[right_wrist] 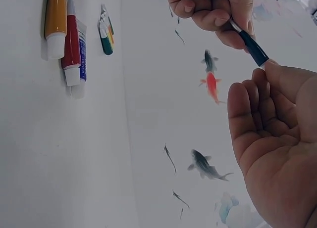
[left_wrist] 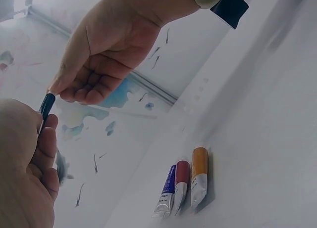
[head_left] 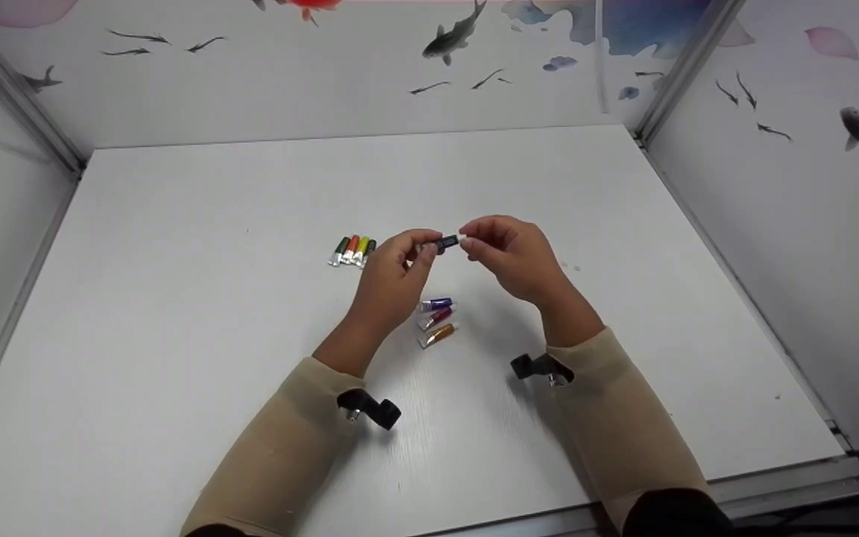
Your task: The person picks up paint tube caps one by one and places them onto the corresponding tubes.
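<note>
A dark blue paint tube (head_left: 446, 242) is raised above the table, gripped between the thumb and fingers of my left hand (head_left: 392, 280). Its tail end is hidden in those fingers. The thumb and forefinger of my right hand (head_left: 515, 257) pinch the small white cap (head_left: 462, 239) at the tube's other end; the right wrist view shows that hand's palm (right_wrist: 277, 154) and the dark tube (right_wrist: 253, 49). Below the hands lie a blue tube (head_left: 437, 304), a red tube (head_left: 435, 318) and an ochre tube (head_left: 438, 335), white caps on.
Left of my left hand, several paint tubes (head_left: 353, 250) in green, orange and yellow lie side by side, partly covered by the hand. Small white pieces (head_left: 570, 266) lie on the white table (head_left: 176, 313) beyond my right hand. Printed panels (head_left: 340, 82) wall the table's back and sides.
</note>
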Motion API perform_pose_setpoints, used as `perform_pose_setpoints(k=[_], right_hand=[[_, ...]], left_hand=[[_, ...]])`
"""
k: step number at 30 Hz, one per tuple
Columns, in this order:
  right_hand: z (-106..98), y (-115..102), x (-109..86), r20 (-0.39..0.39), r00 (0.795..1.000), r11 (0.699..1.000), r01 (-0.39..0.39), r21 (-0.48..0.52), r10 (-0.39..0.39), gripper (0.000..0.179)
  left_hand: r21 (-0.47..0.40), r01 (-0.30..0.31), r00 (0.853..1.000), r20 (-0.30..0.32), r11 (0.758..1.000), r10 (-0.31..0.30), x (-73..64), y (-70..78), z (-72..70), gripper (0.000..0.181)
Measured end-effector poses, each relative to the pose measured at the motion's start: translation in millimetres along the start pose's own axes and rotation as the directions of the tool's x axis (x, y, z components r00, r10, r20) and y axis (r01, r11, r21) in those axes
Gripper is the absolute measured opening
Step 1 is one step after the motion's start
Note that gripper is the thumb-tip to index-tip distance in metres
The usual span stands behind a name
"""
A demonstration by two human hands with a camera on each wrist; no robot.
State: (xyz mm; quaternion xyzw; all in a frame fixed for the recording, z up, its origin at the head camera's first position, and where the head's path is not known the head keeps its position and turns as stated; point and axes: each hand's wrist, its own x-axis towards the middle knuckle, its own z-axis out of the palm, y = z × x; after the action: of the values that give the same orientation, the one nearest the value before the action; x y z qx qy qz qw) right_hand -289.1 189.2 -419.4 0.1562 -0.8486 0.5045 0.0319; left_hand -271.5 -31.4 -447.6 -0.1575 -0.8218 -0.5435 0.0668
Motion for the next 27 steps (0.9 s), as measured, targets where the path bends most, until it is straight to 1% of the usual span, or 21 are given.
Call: perform_pose_setpoints(k=[6,12,16,22,27], right_hand=[[0.4,0.0,0.2,0.009,1.0,1.0,0.004,-0.001,-0.004,0.017],[1.1,0.5,-0.3,-0.006,1.0,1.0,0.026,-0.003,-0.026,0.018],[1.3,0.1,-0.8,-0.017,1.0,1.0,0.024,-0.008,-0.024,0.018],[1.2,-0.6,-0.9,-0.02,1.0,1.0,0.007,-0.009,-0.007,0.018],[0.8,0.2,-0.6,-0.022,1.0,1.0,0.008,-0.012,-0.008,0.018]], left_hand=[[0.001,0.007,1.0,0.004,1.0,-0.007,0.4,-0.4,-0.4,0.028],[0.002,-0.002,1.0,-0.002,1.0,0.002,0.6,-1.4,-0.5,0.028],[0.006,-0.002,1.0,-0.006,1.0,0.002,-0.1,-1.3,-0.4,0.028],[0.059,-0.008,1.0,-0.018,0.998,0.009,-0.4,-1.8,-0.6,0.029],[0.1,-0.019,0.999,-0.024,0.995,0.021,0.4,-3.3,-0.3,0.032]])
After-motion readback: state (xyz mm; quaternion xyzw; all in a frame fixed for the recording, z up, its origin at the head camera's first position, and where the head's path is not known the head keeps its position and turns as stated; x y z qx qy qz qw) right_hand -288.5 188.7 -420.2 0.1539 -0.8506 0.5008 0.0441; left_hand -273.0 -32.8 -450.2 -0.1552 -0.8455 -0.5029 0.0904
